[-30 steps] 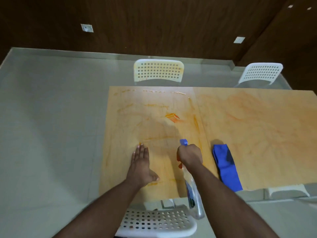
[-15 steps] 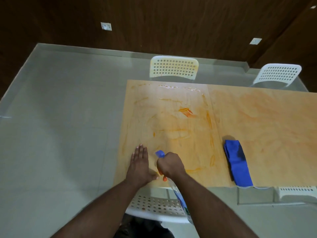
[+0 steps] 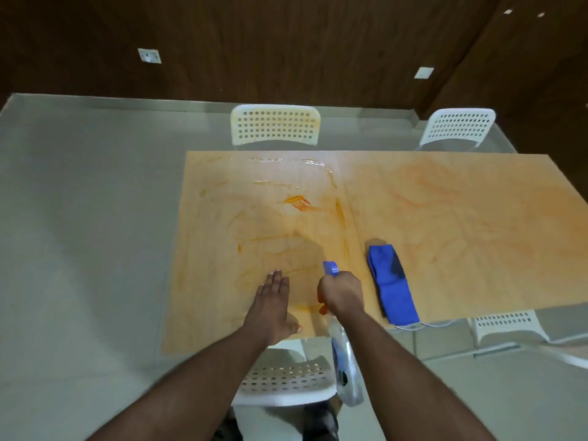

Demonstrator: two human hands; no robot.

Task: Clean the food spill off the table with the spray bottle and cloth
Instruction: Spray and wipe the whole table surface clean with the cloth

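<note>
The right hand (image 3: 341, 292) is curled round the neck of the spray bottle (image 3: 345, 367), with the blue nozzle (image 3: 330, 268) sticking out past the knuckles and pointing away from the person, toward the far side of the surface (image 3: 445, 224). The bottle's clear body hangs back below the wrist, over the near edge. The left hand (image 3: 273, 305) lies flat beside it, palm down, fingers straight and together, thumb out to the side, pressing on the surface and holding nothing.

The spill (image 3: 297, 202) sits straight ahead of the nozzle, well apart from both hands, on the left panel: one bright orange patch with thinner orange streaks running around it and down toward the near edge, plus a wet shine along the far edge (likely liquid, though I cannot tell whether it is spray). The right hand is the nearer one and already lines up with the patch, so the spraying step seems to be in hand, with wiping not yet begun.

The blue cloth (image 3: 393, 288) lies folded just right of the right hand, its long axis running from the near edge away from the person, one end slightly overhanging that edge. Either hand could reach it, the right most easily once the bottle is set down.

White perforated chairs (image 3: 275, 125) stand around the surface.
</note>
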